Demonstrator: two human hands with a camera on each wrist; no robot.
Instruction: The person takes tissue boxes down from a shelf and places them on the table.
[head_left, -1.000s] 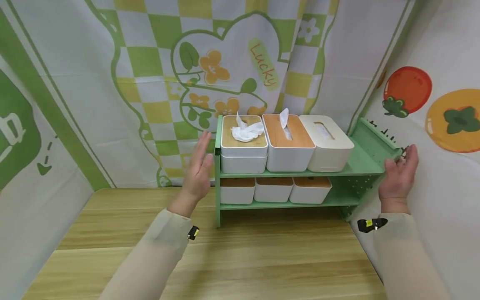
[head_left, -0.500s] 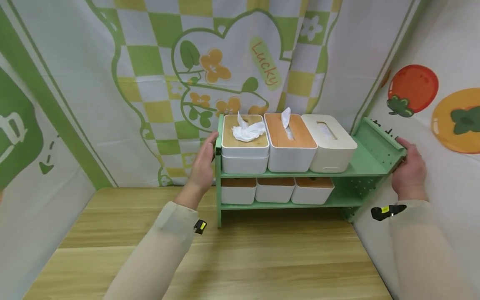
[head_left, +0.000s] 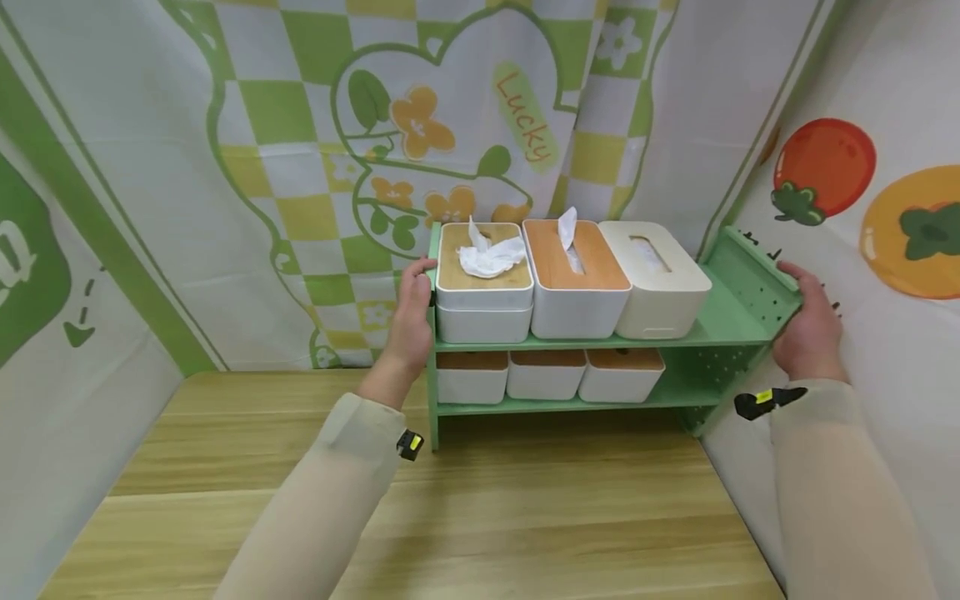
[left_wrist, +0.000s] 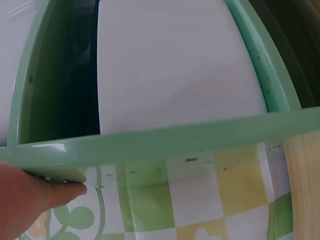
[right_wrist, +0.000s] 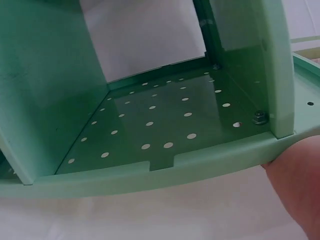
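Observation:
A green two-tier storage rack (head_left: 551, 408) stands against the back curtain. My left hand (head_left: 408, 325) holds its left side panel, fingers bent at the upper edge; in the left wrist view, a digit (left_wrist: 67, 192) lies along the panel's outer face. At the other end, my right hand (head_left: 813, 329) grips the perforated right side panel (head_left: 750, 271), its palm outside. The right wrist view shows part of that hand (right_wrist: 300, 175) at the panel's front edge. On the top tier are a tissue box with a pale wood lid (head_left: 480, 321), one with an orange-brown lid (head_left: 581, 312) and a cream one (head_left: 663, 308).
On the lower tier stand three white boxes with brown lids, the leftmost box (head_left: 471, 385) beside the left panel. The wooden table (head_left: 525, 517) extends in front. A patterned curtain (head_left: 270, 108) hangs behind, and a white wall sheet (head_left: 900, 333) runs close along the right.
Both hands have come in from beside the rack and taken hold of its side panels. The head view has shifted slightly; the boxes keep their places on the tiers.

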